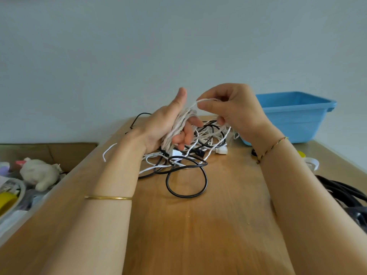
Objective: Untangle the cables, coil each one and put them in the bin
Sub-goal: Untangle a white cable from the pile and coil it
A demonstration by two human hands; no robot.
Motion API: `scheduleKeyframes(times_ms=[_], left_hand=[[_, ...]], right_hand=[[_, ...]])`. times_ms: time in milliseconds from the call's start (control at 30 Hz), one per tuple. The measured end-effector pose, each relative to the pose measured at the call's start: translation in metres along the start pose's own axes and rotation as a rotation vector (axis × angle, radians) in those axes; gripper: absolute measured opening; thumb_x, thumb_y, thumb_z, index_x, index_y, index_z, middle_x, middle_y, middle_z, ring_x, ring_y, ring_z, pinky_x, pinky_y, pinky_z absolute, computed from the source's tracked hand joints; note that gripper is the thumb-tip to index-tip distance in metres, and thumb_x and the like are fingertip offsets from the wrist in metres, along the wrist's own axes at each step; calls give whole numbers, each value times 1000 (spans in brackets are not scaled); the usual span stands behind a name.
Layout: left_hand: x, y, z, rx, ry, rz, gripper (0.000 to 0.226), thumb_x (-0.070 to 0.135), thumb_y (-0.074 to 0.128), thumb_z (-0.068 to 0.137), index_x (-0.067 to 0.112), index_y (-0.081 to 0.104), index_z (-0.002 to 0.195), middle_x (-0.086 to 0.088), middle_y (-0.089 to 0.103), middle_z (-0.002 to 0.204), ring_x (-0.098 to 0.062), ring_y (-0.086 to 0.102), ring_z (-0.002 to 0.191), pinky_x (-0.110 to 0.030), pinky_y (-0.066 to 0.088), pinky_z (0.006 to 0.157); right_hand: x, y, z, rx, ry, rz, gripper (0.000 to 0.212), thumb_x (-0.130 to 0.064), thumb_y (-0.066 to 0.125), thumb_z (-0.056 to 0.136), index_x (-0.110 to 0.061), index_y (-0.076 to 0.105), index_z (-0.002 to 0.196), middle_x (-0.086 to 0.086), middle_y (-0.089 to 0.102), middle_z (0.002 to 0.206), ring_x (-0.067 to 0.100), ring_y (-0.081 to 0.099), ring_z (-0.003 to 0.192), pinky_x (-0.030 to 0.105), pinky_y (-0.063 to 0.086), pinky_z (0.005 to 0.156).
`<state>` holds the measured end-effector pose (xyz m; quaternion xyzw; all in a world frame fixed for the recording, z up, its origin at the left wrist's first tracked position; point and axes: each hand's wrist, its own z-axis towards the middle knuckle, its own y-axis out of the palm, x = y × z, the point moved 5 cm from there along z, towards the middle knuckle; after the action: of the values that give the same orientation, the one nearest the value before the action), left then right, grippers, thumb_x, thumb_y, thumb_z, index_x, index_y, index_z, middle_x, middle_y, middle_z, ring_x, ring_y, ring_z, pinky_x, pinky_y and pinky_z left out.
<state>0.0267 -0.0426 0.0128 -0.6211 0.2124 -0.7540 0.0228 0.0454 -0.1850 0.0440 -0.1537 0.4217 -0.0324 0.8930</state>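
The brown wooden bench [198, 225] is smooth, and bare wood shows between the two arms. Its left edge runs beside a box with a fluffy soft toy [39, 173] in it. At the right edge lies a heap of thick black cords [341, 191].

A round black cable loop [186, 196] lies flat in the middle. Just behind it sits the tangle [210, 135] of thin black and white cables.

Both hands are lifted above the tangle. The left hand [158, 126] stands on its side, thumb up, its fingers curled round a twisty white cable [178, 124] wound round the palm. The right hand [234, 108] pinches one strand of that cable between thumb and finger.

Far right, the blue plastic bin [294, 120] stands on the bench, well apart from the left hand.
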Motion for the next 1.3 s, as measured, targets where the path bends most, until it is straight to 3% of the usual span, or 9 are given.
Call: scheduleKeyframes(times_ms=[167,333,433,567,667,767,967,1100,1300], left_hand=[[-2,4,-2,-182,56,-317,38,32,53,89,-2,68,97,4,45,41,-2,33,30,-14,34,35],[8,-20,-1,-466,153,-1152,29,9,65,85,-4,48,104,-5,56,47,-13,52,36,-23,48,43],[15,-53,-4,-212,312,-1446,27,11,52,93,-14,55,102,-9,58,51,-17,53,39,-27,52,50],[-2,-89,-13,582,431,-1093,27,23,41,102,4,52,86,5,46,50,-8,43,44,-19,47,50],[-4,-87,-14,734,427,-730,22,9,42,99,13,43,78,3,47,60,-10,43,50,-26,51,59],[-4,-79,-11,820,385,-333,16,4,39,99,15,38,88,-1,45,69,-8,46,54,-31,56,67],[4,-44,5,614,298,237,9,0,38,95,5,40,102,-9,46,96,21,49,61,-2,41,62],[3,-25,12,345,173,482,27,30,40,102,6,53,97,5,54,65,-6,57,49,-40,57,73],[9,-1,-3,-34,107,-73,59,51,39,88,-1,61,102,7,35,48,-7,32,38,-24,41,44]], right_hand=[[21,11,-2,-32,119,198,8,-13,66,87,-10,72,83,0,61,59,8,49,42,16,42,41],[42,30,-8,-199,242,104,25,-19,53,96,-8,67,79,4,49,56,22,60,54,13,44,46],[45,49,-19,-520,286,-137,25,-23,47,98,-7,66,94,5,61,65,10,57,53,14,43,52],[32,66,-24,-736,238,-526,24,-28,43,98,-13,62,95,6,67,75,9,52,52,23,42,58],[12,61,-17,-610,55,-710,29,-29,46,96,-11,54,74,9,64,74,15,47,58,34,41,61],[-11,50,-13,-477,-45,-659,23,-27,50,95,-10,64,88,-1,60,70,12,49,63,27,45,65],[-35,45,-11,-269,-198,-572,14,-21,61,85,-11,71,85,2,67,81,20,59,78,37,47,70],[-31,25,-2,-70,-291,-590,8,-27,68,80,-20,71,84,-13,47,68,6,46,64,29,38,61],[-20,9,3,53,-328,-407,12,-13,65,85,-12,74,93,-10,51,75,2,49,66,9,36,64]])
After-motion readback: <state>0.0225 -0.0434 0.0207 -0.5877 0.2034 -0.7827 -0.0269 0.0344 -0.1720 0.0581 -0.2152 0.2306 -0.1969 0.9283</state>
